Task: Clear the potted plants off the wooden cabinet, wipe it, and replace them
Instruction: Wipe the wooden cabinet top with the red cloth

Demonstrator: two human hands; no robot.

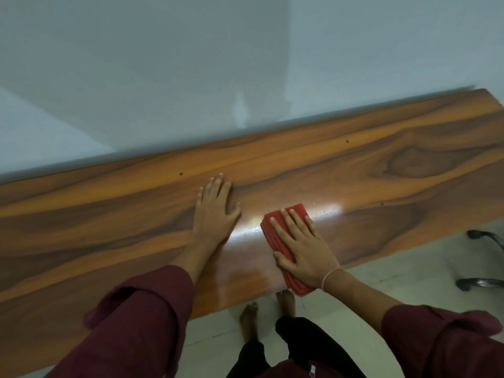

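The wooden cabinet (109, 219) stretches across the view from lower left to upper right, its glossy top bare of plants. My left hand (215, 211) lies flat on the wood near the middle, fingers straight and spread. Just to its right, my right hand (300, 246) presses flat on a folded red cloth (293, 214) that lies on the cabinet top near its front edge. The cloth's near end sticks out under my wrist. No potted plants are in view.
A pale blue-grey wall (191, 77) runs right behind the cabinet. Light floor tiles (368, 290) lie in front, with my bare feet (249, 320) close to the cabinet. Metal chair legs (480, 282) stand on the floor at the right edge.
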